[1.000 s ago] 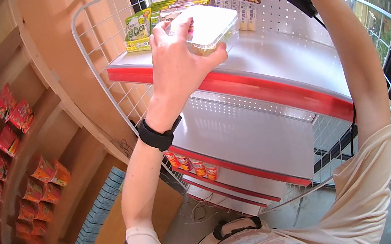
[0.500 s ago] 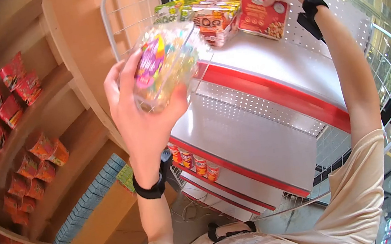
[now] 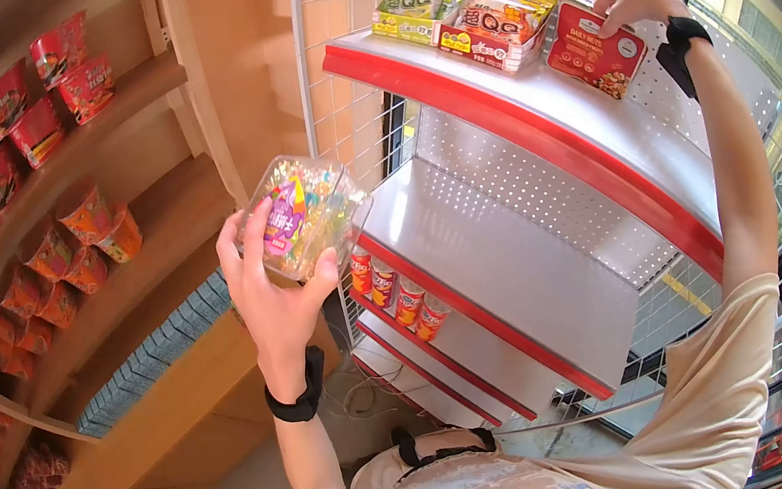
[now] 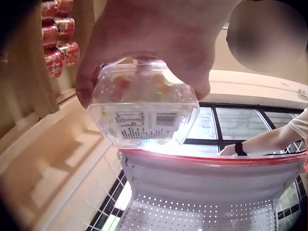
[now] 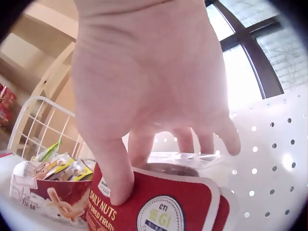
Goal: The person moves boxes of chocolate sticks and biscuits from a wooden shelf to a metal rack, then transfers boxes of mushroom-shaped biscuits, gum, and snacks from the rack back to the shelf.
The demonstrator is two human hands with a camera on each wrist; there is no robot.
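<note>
My left hand [image 3: 281,306] grips a clear plastic box [image 3: 311,218] with a purple label, held in front of the shelf unit's left side. In the left wrist view, the box [image 4: 144,120] shows a printed label, with the fingers [image 4: 89,79] around its far end. My right hand [image 3: 640,3] pinches the top of a red Daily Nuts bag [image 3: 593,50] standing on the top shelf. The right wrist view shows the thumb [image 5: 120,185] on the bag's front [image 5: 159,204] and other fingers behind it. Left of that bag are boxes of QQ packets [image 3: 492,25].
A red-edged metal shelf unit [image 3: 506,131] has lower shelves, one with several small cans [image 3: 408,303]. White wire grid [image 3: 347,119] closes its left side. Wooden shelves [image 3: 156,229] at left hold red and orange cups [image 3: 36,131].
My left hand has carried the clear box away from the top shelf, down and to the left. My right hand has lowered the red bag onto the shelf beside the QQ packets. The head view has shifted.
</note>
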